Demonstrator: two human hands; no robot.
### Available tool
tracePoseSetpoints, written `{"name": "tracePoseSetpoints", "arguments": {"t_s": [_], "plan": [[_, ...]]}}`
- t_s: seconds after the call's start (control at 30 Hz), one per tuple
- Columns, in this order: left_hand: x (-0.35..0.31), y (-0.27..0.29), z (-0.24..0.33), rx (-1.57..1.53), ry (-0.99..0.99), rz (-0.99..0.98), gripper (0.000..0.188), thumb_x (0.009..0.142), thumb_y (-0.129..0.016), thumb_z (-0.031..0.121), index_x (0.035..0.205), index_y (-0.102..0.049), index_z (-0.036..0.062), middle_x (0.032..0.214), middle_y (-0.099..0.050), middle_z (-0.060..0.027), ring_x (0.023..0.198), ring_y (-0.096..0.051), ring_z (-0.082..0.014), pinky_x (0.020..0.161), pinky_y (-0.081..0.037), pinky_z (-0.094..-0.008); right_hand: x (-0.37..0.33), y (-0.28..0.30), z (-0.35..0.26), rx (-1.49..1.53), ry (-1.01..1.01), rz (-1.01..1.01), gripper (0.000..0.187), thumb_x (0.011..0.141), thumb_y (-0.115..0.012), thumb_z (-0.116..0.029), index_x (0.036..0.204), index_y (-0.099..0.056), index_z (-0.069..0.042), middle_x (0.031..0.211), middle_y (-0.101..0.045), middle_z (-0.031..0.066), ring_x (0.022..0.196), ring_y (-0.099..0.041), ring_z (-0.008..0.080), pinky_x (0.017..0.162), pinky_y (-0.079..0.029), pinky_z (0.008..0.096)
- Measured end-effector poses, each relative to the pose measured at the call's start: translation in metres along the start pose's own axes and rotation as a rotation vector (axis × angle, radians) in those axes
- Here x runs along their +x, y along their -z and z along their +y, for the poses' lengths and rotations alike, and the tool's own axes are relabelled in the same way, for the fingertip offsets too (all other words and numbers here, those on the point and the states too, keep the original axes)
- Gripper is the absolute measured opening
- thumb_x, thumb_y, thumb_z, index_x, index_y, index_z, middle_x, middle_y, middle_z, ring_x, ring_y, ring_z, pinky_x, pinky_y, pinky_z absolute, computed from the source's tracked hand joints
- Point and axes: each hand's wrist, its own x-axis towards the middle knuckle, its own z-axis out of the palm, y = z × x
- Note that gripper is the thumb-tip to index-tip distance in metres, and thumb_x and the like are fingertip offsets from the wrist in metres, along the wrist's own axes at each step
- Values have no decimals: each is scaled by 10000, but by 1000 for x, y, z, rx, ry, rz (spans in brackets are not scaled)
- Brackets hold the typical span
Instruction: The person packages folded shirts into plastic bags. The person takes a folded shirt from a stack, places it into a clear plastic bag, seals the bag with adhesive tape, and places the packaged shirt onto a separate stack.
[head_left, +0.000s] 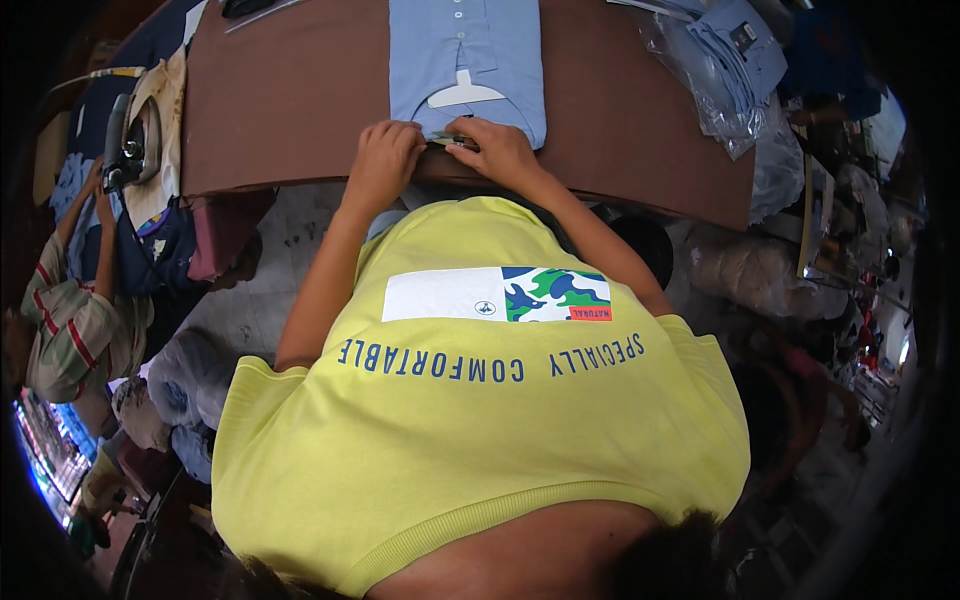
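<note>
A folded light blue shirt (420, 60) lies on the brown table, its neck opening toward me. Inside the neck shows a white card insert (465, 92), and a button placket runs away from me. My left hand (388, 155) pinches the near left edge of the shirt with closed fingers. At the near edge beside it, my right hand (500, 150) is closed around a small metal tool (452, 140) that looks like thread snips. Its tip lies close to the shirt's neck edge, between my two hands. Exactly what the tool touches is too small to tell.
The brown table (290, 100) curves across in front of me. Blue garments in clear plastic bags (735, 60) lie at its right end. On the left, another person's hand (103, 195) is near an iron (135, 150) on a stained cloth. Wrapped bundles (745, 275) sit at right.
</note>
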Motion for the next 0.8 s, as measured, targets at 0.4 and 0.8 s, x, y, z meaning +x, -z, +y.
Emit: {"name": "tracePoseSetpoints", "arguments": {"t_s": [0.4, 0.8], "plan": [[-6, -2, 6, -10, 20, 13, 96, 826, -610, 90, 901, -564, 54, 1086, -620, -75, 1051, -543, -273, 909, -383, -420, 6, 4, -6, -189, 154, 55, 158, 843, -610, -294, 961, -608, -187, 742, -593, 21, 630, -627, 235, 516, -484, 359], [-6, -2, 6, -7, 20, -2, 94, 832, -603, 91, 913, -571, 58, 1084, -619, -71, 1048, -540, -263, 907, -382, -415, 5, 0, -4, -187, 172, 94, 142, 844, -608, -282, 941, -612, -179, 716, -571, 23, 612, -621, 234, 502, -480, 357]]}}
